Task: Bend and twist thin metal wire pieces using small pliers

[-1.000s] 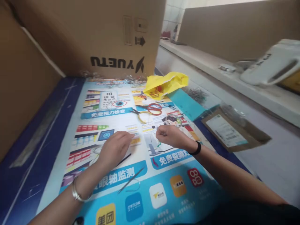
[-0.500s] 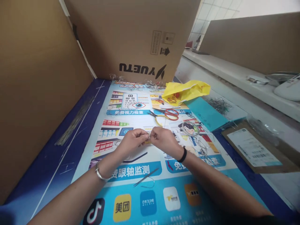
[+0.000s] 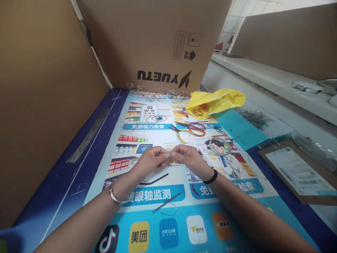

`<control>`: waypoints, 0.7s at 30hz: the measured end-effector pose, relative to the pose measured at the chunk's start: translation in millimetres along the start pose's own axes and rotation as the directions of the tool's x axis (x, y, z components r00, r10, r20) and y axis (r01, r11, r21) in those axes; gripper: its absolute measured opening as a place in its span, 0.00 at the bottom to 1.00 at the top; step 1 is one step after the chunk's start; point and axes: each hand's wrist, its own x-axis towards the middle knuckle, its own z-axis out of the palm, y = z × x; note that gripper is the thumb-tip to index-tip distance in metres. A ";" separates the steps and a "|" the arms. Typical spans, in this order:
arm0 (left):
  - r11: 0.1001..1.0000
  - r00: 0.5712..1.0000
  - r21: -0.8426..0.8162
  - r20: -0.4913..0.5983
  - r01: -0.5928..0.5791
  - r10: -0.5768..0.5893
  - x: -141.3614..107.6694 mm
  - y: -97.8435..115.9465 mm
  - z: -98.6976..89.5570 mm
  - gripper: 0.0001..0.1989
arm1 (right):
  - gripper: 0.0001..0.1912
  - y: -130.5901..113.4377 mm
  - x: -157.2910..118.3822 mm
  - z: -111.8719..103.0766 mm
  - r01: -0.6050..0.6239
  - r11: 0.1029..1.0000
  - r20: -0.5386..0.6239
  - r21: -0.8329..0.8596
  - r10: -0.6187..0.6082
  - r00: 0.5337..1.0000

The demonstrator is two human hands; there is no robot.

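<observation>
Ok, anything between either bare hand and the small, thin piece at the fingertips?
Nothing visible: the left hand and right hand pinch the small, thin piece directly, though they partly hide it. The yellow-handled metal tool and red-handled metal scissors lie beyond the hands, not between.

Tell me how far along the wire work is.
Seemingly mid-piece.
Done: perhaps the wire tangles by the cardboard box; I can't tell whether they're finished pieces or scrap.
In hand: the left hand and right hand meet at a small piece, too tiny to identify.
Left, probably: the straight wires and wire coil, both untouched.
</observation>
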 end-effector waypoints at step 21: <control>0.974 0.985 0.228 -0.166 -0.015 0.054 3.0 -15.8 0.9 0.11 | 0.08 21.0 -0.3 28.7 0.052 0.996 -0.153 0.075 -0.040 0.987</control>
